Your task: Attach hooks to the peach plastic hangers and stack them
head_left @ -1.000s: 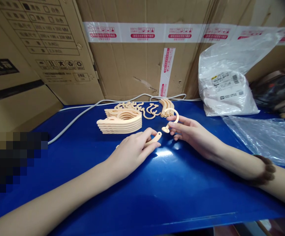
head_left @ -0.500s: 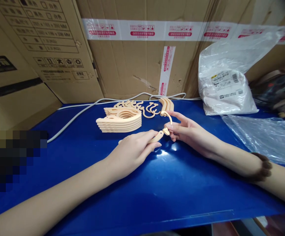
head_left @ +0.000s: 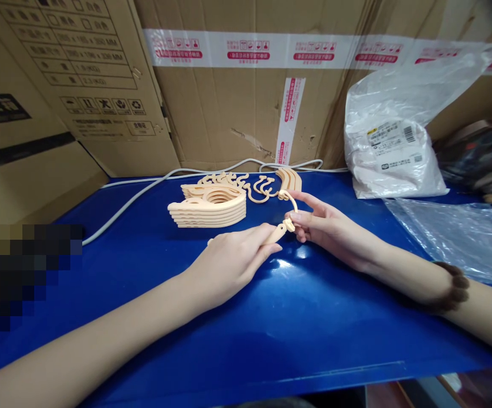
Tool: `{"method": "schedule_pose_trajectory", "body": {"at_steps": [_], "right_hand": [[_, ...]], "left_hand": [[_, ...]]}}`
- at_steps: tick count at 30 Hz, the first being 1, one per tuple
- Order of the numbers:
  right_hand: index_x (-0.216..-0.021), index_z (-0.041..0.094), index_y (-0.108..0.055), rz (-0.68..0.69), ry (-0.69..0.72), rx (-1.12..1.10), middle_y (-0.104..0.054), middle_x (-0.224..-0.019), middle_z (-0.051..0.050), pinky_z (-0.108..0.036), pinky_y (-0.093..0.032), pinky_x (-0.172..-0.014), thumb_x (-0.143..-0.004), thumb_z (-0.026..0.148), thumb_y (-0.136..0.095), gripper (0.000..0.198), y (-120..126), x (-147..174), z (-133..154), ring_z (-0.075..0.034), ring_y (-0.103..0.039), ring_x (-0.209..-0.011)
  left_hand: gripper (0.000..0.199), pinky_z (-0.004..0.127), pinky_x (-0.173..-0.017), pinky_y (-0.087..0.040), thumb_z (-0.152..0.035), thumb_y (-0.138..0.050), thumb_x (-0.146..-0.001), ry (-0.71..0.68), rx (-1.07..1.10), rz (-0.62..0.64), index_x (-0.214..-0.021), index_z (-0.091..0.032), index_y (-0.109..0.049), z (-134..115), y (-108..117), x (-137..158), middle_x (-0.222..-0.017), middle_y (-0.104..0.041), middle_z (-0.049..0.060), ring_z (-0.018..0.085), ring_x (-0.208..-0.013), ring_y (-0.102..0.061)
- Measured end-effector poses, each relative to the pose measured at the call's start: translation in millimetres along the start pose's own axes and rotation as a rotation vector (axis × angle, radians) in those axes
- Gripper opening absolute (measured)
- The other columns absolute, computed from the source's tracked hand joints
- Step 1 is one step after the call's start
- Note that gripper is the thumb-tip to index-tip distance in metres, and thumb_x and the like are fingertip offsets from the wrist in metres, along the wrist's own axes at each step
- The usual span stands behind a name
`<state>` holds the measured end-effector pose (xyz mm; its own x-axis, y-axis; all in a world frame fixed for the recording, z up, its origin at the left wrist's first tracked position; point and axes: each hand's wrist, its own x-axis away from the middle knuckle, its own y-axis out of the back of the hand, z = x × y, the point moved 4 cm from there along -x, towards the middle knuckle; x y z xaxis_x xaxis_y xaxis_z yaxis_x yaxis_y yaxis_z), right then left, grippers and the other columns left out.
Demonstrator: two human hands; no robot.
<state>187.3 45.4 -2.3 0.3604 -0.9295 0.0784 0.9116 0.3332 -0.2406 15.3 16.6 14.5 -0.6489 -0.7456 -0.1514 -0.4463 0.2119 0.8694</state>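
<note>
Head view, and at the left the pale cable curved across the blue desk; next came the stack of hanger pieces, peach and neatly layered, with loose hooks scattered behind. Just this side of them, the left hand had its grip closed round a curved hanger arm, thumb below, fingers above, holed tip poking out! It looked light, stiff and smooth; just behind the hole seemed the sound place to hold, that thin end perhaps the first to crack. Right at the tip sat the hook, its base touching or barely apart, I couldn't tell which. Behind it, the bundled curved arms left little knuckle room. The right hand pinched the hook near its base, a slim shank likely to twist. Farther right stood the white plastic bag beside clear plastic film; toward the desk's near edge, both wrists had generous room.
</note>
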Motion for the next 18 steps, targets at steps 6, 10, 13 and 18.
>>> {"method": "schedule_pose_trajectory", "body": {"at_steps": [6,10,13,18], "right_hand": [[-0.130,0.026,-0.050,0.019,-0.020,0.004,-0.061,-0.081,0.005,-0.024,-0.043,-0.063,-0.073,0.028,-0.077,0.063,-0.7,-0.4,0.7,-0.008,-0.051,-0.063],[-0.129,0.026,-0.050,0.029,-0.026,0.024,-0.061,-0.082,0.005,-0.023,-0.043,-0.062,-0.072,0.026,-0.077,0.063,-2.4,-1.1,1.2,-0.007,-0.051,-0.063],[-0.129,0.025,-0.049,0.038,-0.017,0.064,-0.060,-0.081,0.004,-0.022,-0.044,-0.061,-0.073,0.026,-0.077,0.063,-2.7,-1.2,1.5,-0.007,-0.052,-0.063],[-0.128,0.024,-0.047,0.047,0.043,0.169,-0.059,-0.075,0.005,-0.023,-0.044,-0.057,-0.074,0.027,-0.076,0.061,0.6,-1.4,2.1,-0.008,-0.052,-0.061]], "left_hand": [[0.027,0.027,-0.064,-0.037,-0.036,-0.027,-0.101,0.001,-0.033,0.002,-0.101,-0.019,-0.048,-1.9,-0.9,-0.5,-0.086,-0.061,0.003,0.018,-0.073,-0.057],[0.025,0.027,-0.062,-0.036,-0.034,-0.027,-0.102,-0.041,-0.081,-0.019,-0.097,-0.019,-0.046,-2.9,-1.4,0.6,-0.082,-0.060,0.001,0.017,-0.069,-0.057],[0.023,0.027,-0.063,-0.038,-0.032,-0.028,-0.102,-0.077,-0.133,-0.036,-0.098,-0.019,-0.046,-2.8,-3.1,1.6,-0.083,-0.061,0.002,0.018,-0.070,-0.058],[0.020,0.028,-0.064,-0.040,-0.029,-0.029,-0.102,-0.072,-0.211,-0.026,-0.102,-0.019,-0.046,0.2,-7.5,0.3,-0.086,-0.065,0.002,0.020,-0.075,-0.063]]}}
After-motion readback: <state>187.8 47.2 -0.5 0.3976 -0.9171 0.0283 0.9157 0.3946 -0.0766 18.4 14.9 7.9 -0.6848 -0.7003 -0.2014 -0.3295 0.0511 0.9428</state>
